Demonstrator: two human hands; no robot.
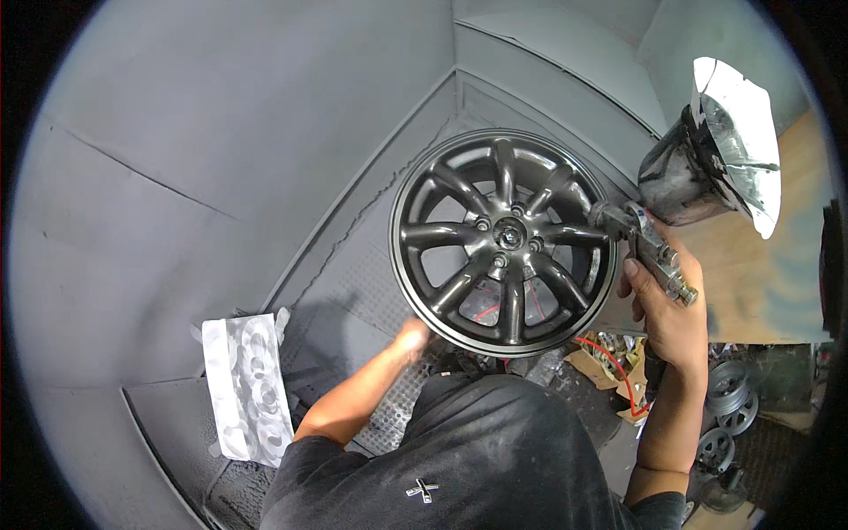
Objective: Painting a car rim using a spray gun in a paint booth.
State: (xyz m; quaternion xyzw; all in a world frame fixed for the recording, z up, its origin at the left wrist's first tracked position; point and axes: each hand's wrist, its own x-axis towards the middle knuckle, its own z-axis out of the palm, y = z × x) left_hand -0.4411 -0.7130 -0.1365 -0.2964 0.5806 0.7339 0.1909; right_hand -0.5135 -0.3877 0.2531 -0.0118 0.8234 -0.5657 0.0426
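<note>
A dark, glossy alloy wheel [509,297] with several spokes faces up in front of me. My right hand [673,309] is wrapped round a spray gun [649,252]. The gun's nozzle end overlaps the wheel's right rim in the picture, and a paint cup [680,172] with a torn white liner [746,141] sits above it. At the wheel's lower left rim is my left hand [412,340], blurred. Its fingers are hidden, and I cannot tell whether it touches the wheel.
Grey walls [221,106] close in on the left and behind. A white sheet [247,389] with ring marks hangs at the lower left. A red hose [623,371] runs below the gun. Cardboard scraps [594,367] and several bare wheels [729,389] lie at the lower right.
</note>
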